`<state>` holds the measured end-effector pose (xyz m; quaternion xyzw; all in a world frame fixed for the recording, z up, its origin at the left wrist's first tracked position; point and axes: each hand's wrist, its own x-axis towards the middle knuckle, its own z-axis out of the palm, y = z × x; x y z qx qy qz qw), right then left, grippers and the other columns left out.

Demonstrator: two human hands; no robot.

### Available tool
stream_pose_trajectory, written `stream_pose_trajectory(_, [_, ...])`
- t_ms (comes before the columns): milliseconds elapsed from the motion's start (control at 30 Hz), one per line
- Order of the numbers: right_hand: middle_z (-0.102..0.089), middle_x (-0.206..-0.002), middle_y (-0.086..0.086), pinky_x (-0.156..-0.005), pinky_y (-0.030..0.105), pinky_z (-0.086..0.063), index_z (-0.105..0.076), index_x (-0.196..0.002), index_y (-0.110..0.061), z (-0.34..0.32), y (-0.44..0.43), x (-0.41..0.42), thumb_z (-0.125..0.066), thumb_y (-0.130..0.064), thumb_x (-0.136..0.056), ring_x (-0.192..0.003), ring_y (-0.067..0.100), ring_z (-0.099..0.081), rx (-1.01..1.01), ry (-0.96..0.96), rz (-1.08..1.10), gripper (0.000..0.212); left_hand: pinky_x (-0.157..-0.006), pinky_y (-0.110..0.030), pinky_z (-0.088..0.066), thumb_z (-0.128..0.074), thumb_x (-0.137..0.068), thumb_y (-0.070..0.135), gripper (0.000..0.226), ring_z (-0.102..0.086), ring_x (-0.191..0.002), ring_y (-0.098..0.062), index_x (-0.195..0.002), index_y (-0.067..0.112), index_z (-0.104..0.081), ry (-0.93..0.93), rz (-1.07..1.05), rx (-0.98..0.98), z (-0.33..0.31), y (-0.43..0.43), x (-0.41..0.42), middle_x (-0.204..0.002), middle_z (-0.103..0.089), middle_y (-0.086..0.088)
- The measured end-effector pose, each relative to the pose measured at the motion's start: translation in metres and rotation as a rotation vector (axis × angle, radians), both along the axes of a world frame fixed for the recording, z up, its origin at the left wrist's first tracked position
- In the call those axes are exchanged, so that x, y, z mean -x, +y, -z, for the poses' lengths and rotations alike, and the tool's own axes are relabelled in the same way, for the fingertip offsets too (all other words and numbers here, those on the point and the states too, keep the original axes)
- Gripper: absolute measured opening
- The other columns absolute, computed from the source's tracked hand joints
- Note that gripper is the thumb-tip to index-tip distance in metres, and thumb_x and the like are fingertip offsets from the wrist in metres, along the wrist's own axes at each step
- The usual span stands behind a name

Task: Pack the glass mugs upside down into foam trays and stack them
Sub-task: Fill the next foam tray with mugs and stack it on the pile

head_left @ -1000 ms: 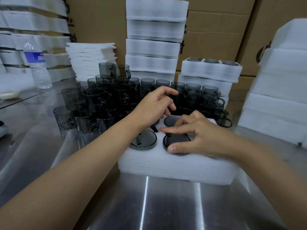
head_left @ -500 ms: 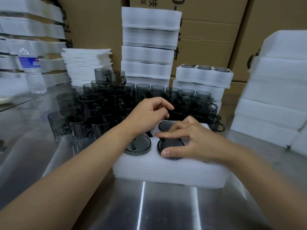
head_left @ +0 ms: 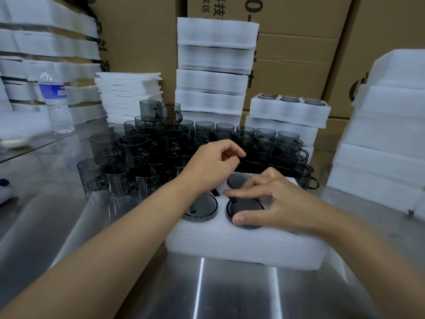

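Observation:
A white foam tray point(head_left: 241, 247) lies on the steel table in front of me. Dark glass mugs sit upside down in its cells: one near left point(head_left: 202, 207), one near right point(head_left: 243, 207), one behind point(head_left: 236, 180). My right hand point(head_left: 280, 203) rests on the near-right mug's base, thumb at its near rim and index finger stretched along its far rim. My left hand point(head_left: 213, 164) hovers over the tray's far left corner with its fingers curled in; nothing shows in them. Behind the tray stands a crowd of loose upright mugs point(head_left: 161, 148).
Stacks of foam trays point(head_left: 211, 81) rise at the back centre, with a filled stack point(head_left: 287, 111) to their right and more foam at far right point(head_left: 386, 134). Flat foam sheets point(head_left: 128, 95) and a water bottle point(head_left: 56, 104) stand left. Cardboard boxes line the back.
My left hand's fingers have curled in from a stretched pose above the tray's far side. My right hand stays on the near-right mug.

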<state>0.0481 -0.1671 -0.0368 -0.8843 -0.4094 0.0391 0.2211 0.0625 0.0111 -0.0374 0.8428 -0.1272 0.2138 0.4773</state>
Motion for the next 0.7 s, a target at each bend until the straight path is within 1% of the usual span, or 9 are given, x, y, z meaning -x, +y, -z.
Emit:
stream_pose_trajectory(100, [-0.054, -0.099, -0.027, -0.088, 0.017, -0.03, -0.046, -0.103, -0.072, 0.0, 0.0, 0.0, -0.043, -0.088, -0.054, -0.096, -0.002, -0.032, 0.001, -0.002, 0.001, 0.052, -0.073, -0.022, -0.049, -0.057, -0.088, 0.008, 0.022, -0.06, -0.081, -0.011, -0.088, 0.027, -0.067, 0.003, 0.006, -0.043, 0.0, -0.001, 0.001, -0.087, -0.068, 0.002])
stream_pose_trajectory(233, [-0.05, -0.102, -0.033, -0.085, 0.019, -0.03, -0.047, -0.107, -0.072, 0.002, -0.001, -0.002, -0.04, -0.094, -0.053, -0.096, -0.004, -0.031, 0.011, -0.002, -0.005, 0.059, -0.076, -0.025, -0.048, -0.056, -0.085, 0.007, 0.021, -0.057, -0.081, -0.01, -0.093, 0.023, -0.067, -0.065, -0.016, -0.11, 0.0, -0.001, 0.003, -0.089, -0.064, 0.005])
stream_pose_trajectory(300, [-0.048, -0.106, -0.035, -0.085, 0.02, -0.031, -0.045, -0.103, -0.076, 0.001, -0.001, -0.002, -0.037, -0.097, -0.051, -0.097, -0.005, -0.031, 0.012, -0.007, -0.01, 0.057, -0.075, -0.024, -0.046, -0.057, -0.084, 0.01, 0.022, -0.054, -0.084, -0.009, -0.099, 0.023, -0.066, -0.142, -0.075, -0.178, -0.002, 0.001, 0.002, -0.093, -0.059, 0.008])
stream_pose_trajectory(367, [-0.047, -0.108, -0.036, -0.087, 0.02, -0.031, -0.044, -0.101, -0.077, 0.001, -0.001, -0.002, -0.038, -0.098, -0.049, -0.1, -0.005, -0.032, 0.008, 0.002, -0.011, 0.056, -0.07, -0.023, -0.042, -0.058, -0.085, 0.017, 0.023, -0.047, -0.081, -0.007, -0.106, 0.024, -0.063, -0.249, -0.18, -0.3, -0.008, 0.006, -0.004, -0.099, -0.049, 0.013])
stream_pose_trajectory(467, [-0.048, -0.107, -0.037, -0.089, 0.019, -0.031, -0.047, -0.102, -0.075, 0.0, -0.002, -0.002, -0.039, -0.097, -0.05, -0.102, -0.008, -0.032, -0.007, 0.017, -0.016, 0.057, -0.06, -0.023, -0.033, -0.056, -0.085, 0.028, 0.028, -0.042, -0.077, -0.009, -0.113, 0.023, -0.059, -0.346, -0.385, -0.522, -0.028, 0.022, -0.021, -0.111, -0.044, 0.01])
stream_pose_trajectory(533, [-0.047, -0.107, -0.038, -0.089, 0.018, -0.03, -0.047, -0.102, -0.074, 0.0, -0.003, -0.002, -0.04, -0.097, -0.05, -0.103, -0.01, -0.031, -0.007, 0.022, -0.021, 0.057, -0.069, -0.027, -0.037, -0.057, -0.085, 0.03, 0.034, -0.05, -0.094, -0.016, -0.117, 0.021, -0.057, -0.3, -0.505, -0.586, -0.049, 0.039, -0.038, -0.123, -0.046, 0.003])
stream_pose_trajectory(600, [-0.047, -0.109, -0.038, -0.091, 0.02, -0.031, -0.046, -0.102, -0.076, 0.001, -0.003, -0.003, -0.04, -0.097, -0.05, -0.105, -0.009, -0.031, -0.003, 0.03, -0.018, 0.056, -0.084, -0.036, -0.042, -0.056, -0.086, 0.029, 0.042, -0.048, -0.116, -0.024, -0.126, 0.017, -0.053, -0.162, -0.594, -0.63, -0.069, 0.063, -0.058, -0.133, -0.044, -0.004])
stream_pose_trajectory(633, [-0.047, -0.11, -0.038, -0.093, 0.021, -0.031, -0.046, -0.103, -0.077, 0.001, -0.003, -0.003, -0.04, -0.097, -0.05, -0.106, -0.009, -0.031, -0.001, 0.032, -0.015, 0.057, -0.091, -0.04, -0.042, -0.055, -0.086, 0.028, 0.046, -0.046, -0.121, -0.027, -0.13, 0.014, -0.05, -0.069, -0.621, -0.647, -0.078, 0.076, -0.066, -0.137, -0.043, -0.007])
stream_pose_trajectory(700, [-0.047, -0.111, -0.037, -0.095, 0.024, -0.033, -0.044, -0.107, -0.077, 0.003, -0.004, -0.003, -0.039, -0.098, -0.049, -0.107, -0.008, -0.032, 0.0, 0.03, -0.01, 0.061, -0.097, -0.044, -0.042, -0.055, -0.087, 0.027, 0.051, -0.044, -0.124, -0.032, -0.135, 0.009, -0.046, 0.099, -0.647, -0.656, -0.089, 0.1, -0.077, -0.14, -0.043, -0.011])
